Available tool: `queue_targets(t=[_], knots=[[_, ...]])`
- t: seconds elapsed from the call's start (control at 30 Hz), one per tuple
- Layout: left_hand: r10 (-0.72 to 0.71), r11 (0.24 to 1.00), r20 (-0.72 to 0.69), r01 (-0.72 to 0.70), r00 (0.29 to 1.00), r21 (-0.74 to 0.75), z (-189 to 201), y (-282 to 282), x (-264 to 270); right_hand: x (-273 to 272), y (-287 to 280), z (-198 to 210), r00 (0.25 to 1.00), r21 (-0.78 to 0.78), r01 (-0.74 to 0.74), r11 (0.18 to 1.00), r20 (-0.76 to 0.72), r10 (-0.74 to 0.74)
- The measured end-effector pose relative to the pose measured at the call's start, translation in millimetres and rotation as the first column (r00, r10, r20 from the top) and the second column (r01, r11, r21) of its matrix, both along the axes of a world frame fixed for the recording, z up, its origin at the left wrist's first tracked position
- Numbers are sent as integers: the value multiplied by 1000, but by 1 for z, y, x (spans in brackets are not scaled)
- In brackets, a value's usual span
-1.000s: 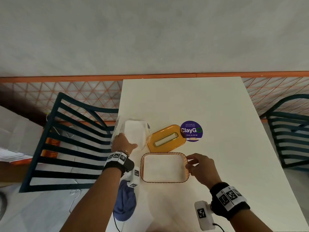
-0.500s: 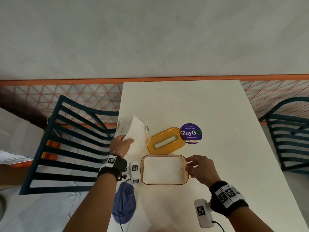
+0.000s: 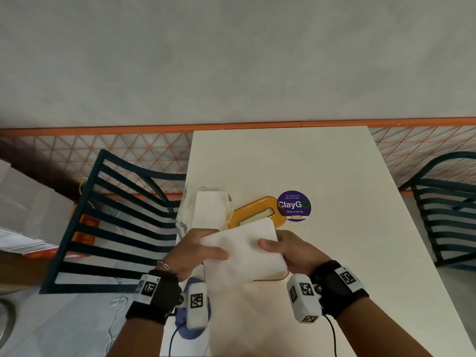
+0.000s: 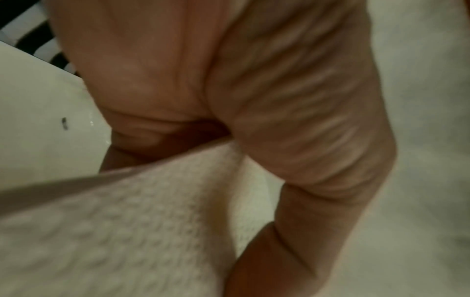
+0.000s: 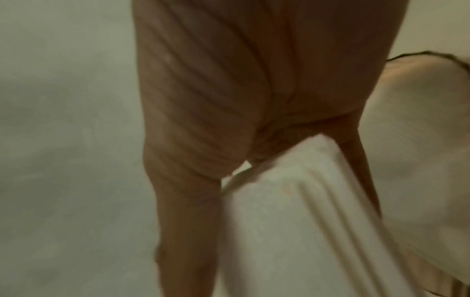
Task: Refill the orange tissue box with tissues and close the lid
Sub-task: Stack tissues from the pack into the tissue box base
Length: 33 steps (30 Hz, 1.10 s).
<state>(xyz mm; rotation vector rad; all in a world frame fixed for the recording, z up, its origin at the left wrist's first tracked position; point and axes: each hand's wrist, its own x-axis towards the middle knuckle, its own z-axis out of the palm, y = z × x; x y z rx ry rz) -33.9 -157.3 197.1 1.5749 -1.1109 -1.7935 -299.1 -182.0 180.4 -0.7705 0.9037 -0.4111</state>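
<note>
Both hands hold a white stack of tissues (image 3: 244, 249) above the open orange tissue box (image 3: 279, 277), which it mostly hides. My left hand (image 3: 203, 249) grips the stack's left edge, thumb on top. My right hand (image 3: 284, 249) grips its right edge, thumb on top. The left wrist view shows the embossed tissues (image 4: 132, 217) pinched under the thumb; the right wrist view shows the tissues' layered edge (image 5: 305, 211) and the box rim (image 5: 432, 54). The orange lid (image 3: 257, 211) with its slot lies flat on the table behind the box. A clear tissue pack (image 3: 207, 211) lies left of the lid.
A purple round sticker (image 3: 294, 205) is on the white table (image 3: 322, 163) right of the lid. Dark slatted chairs stand at the left (image 3: 116, 215) and the right (image 3: 445, 207). A blue cloth (image 3: 185, 323) hangs at the table's near left edge.
My left hand lifted a stack of tissues out of the pack and brought it right, over the box. My right hand left the box's edge and took hold of the stack's right side.
</note>
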Motion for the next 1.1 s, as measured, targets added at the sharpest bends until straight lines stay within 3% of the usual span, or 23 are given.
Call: queue_targets(t=[0.07, 0.17, 0.27, 0.33, 0.43, 0.57, 0.7, 0.9, 1.1], knots=[[38, 999, 54, -39, 998, 16, -10, 2, -7, -5, 5, -7, 999, 5, 2, 1000, -48, -2], [226, 971, 72, -231, 971, 65, -26, 11, -20, -14, 11, -23, 990, -2, 68, 998, -120, -68], [391, 899, -80, -361, 917, 248, -34, 22, -40, -16, 14, -34, 976, 29, 161, 986, -154, -155], [428, 870, -79, -387, 900, 306, -40, 26, -54, -15, 14, -40, 971, 38, 178, 983, -171, -169], [402, 894, 125, -419, 907, 162, -52, 23, -67, -13, 13, -46, 949, -34, 145, 989, -279, -148], [354, 931, 264, -366, 897, -3, -51, 17, -70, -13, 11, -46, 895, -219, 56, 974, -421, -146], [315, 949, 324, -295, 892, -109, -50, 16, -68, -16, 13, -45, 858, -369, -9, 929, -481, -182], [230, 972, 389, -191, 892, -137, -58, 28, -65, -18, 22, -52, 776, -451, -183, 873, -612, -154], [249, 967, 392, -203, 886, -154, -62, 29, -60, -25, 26, -54, 783, -467, -122, 876, -588, -205]])
